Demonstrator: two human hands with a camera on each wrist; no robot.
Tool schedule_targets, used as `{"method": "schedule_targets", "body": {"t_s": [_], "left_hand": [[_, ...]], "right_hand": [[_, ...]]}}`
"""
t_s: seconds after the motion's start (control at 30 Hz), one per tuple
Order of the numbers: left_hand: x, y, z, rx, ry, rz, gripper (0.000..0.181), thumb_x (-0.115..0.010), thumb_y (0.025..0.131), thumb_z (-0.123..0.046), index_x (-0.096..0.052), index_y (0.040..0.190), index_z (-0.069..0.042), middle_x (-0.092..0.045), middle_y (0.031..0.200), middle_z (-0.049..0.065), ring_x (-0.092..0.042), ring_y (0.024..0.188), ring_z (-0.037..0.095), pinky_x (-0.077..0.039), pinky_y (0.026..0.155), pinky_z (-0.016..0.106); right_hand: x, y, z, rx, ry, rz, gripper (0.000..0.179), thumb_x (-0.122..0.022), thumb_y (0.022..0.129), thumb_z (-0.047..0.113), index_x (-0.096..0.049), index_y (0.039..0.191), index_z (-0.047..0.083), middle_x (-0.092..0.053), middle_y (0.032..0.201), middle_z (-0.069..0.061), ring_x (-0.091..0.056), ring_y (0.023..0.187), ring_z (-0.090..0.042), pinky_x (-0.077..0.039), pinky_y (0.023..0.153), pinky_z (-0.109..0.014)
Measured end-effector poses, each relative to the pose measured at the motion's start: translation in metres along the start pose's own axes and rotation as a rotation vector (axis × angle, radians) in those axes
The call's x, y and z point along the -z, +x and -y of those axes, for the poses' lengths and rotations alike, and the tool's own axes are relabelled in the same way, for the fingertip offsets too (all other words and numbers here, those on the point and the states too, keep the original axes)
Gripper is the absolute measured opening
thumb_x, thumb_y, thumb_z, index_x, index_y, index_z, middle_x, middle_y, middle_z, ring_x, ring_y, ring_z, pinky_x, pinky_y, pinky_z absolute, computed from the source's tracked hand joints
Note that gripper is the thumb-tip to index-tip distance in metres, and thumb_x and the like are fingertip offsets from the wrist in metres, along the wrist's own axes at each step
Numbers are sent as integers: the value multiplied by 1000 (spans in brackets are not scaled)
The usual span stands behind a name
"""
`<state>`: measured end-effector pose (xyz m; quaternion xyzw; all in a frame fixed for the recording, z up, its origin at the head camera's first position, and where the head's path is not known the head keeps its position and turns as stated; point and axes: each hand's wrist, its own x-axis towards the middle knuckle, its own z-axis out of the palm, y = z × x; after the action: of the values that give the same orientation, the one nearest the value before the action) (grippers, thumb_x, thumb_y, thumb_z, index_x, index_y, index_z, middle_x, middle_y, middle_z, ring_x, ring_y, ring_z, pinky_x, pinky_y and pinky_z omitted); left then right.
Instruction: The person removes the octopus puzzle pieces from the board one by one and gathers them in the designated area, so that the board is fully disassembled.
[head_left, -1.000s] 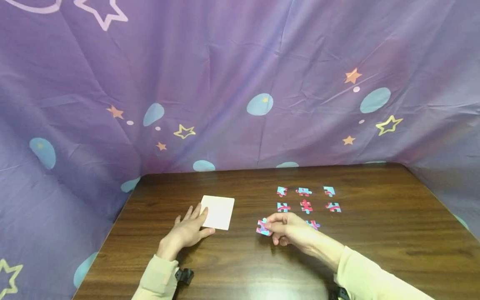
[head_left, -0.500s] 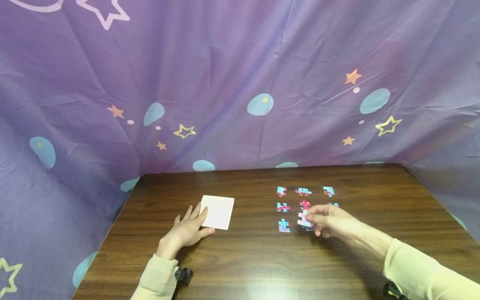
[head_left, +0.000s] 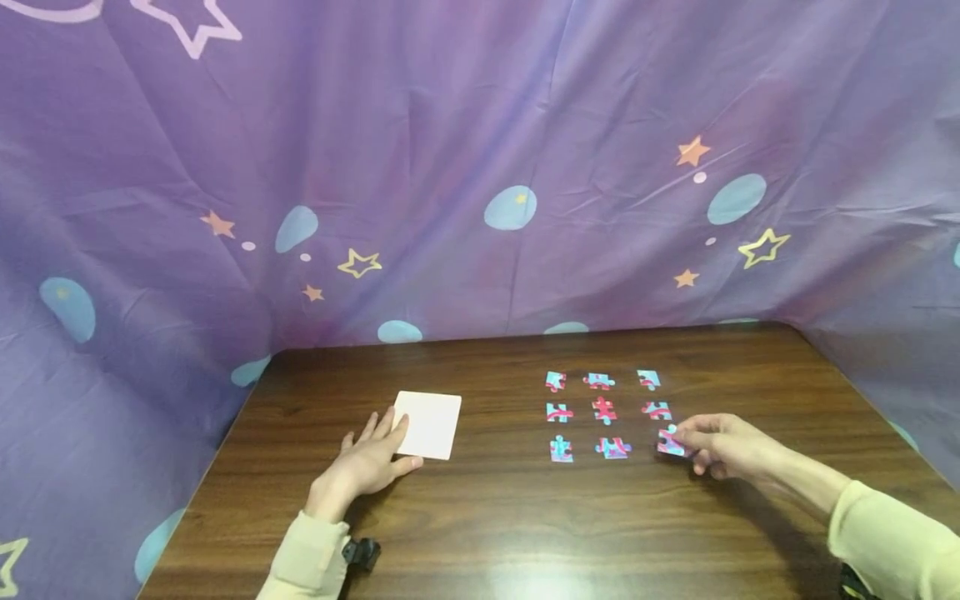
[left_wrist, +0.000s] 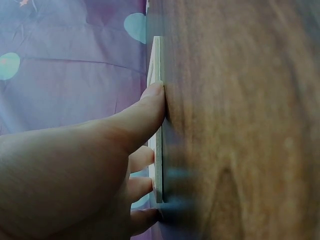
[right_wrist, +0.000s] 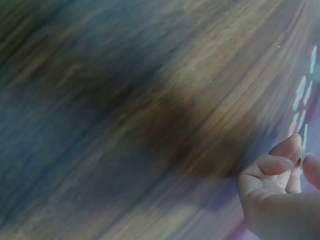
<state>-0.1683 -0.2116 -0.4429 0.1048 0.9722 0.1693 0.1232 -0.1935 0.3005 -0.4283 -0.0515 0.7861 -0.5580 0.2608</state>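
My right hand (head_left: 731, 446) pinches a blue and pink jigsaw puzzle piece (head_left: 671, 442) between thumb and fingers, at the lower right of the group of pieces. In the right wrist view the held piece (right_wrist: 304, 142) shows edge-on. Several more pieces lie apart in rows, among them a red centre piece (head_left: 603, 410) and a lower middle piece (head_left: 615, 448). My left hand (head_left: 367, 462) rests with fingers spread on the left edge of a white square board (head_left: 429, 425). The left wrist view shows the thumb against the edge of the board (left_wrist: 158, 115).
A brown wooden table (head_left: 480, 517) bears everything. Behind it and at both sides hangs a purple curtain (head_left: 435, 150) with stars and blue ovals. A black wrist strap device (head_left: 362, 553) sits at the left cuff.
My right hand has carried its piece rightward, past the lower middle piece, to the right end of the bottom row. The lower left piece now lies on the table. The left hand stays put.
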Motion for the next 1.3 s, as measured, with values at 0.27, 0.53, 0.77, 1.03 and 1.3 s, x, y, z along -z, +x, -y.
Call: {"method": "schedule_targets", "body": {"t_s": [0.27, 0.53, 0.77, 1.03, 1.3], "left_hand": [[1, -4, 1, 9, 0, -10, 76, -57, 96, -47, -29, 153, -5, -15, 159, 23, -12, 144, 45, -11, 107, 73], [0, 1, 2, 0, -15, -13, 77, -56, 96, -48, -28, 154, -6, -13, 160, 22, -10, 145, 44, -9, 108, 72], [0, 3, 3, 1, -21, -9, 76, -57, 96, -46, -29, 153, -5, -14, 159, 23, -11, 144, 45, -9, 107, 74], [1, 7, 6, -42, -34, -52, 73, -60, 94, -45, -35, 151, -6, -19, 158, 24, -16, 143, 46, -15, 105, 74], [11, 4, 15, -49, -55, -121, 65, -46, 101, -48, -39, 149, -5, -20, 157, 25, -20, 143, 43, -23, 107, 68]], "right_hand": [[1, 7, -8, 97, -204, -48, 20, -56, 98, 14, -61, 102, -6, -56, 75, -3, -56, 59, -12, -40, 44, -21], [1, 18, -11, 165, -460, -148, 16, -63, 95, 17, -62, 85, 5, -54, 64, -2, -49, 45, -11, -39, 36, -24], [-1, 23, -10, 138, -498, -190, 23, -65, 94, 22, -57, 80, 8, -55, 63, -2, -52, 43, -14, -39, 36, -24], [0, 23, -12, 117, -520, -269, 24, -64, 95, 28, -54, 88, 8, -53, 62, -3, -52, 42, -16, -41, 35, -27], [-3, 16, -5, 161, -571, -305, 23, -59, 98, 30, -58, 92, 8, -56, 68, -3, -56, 53, -19, -45, 44, -32]]}}
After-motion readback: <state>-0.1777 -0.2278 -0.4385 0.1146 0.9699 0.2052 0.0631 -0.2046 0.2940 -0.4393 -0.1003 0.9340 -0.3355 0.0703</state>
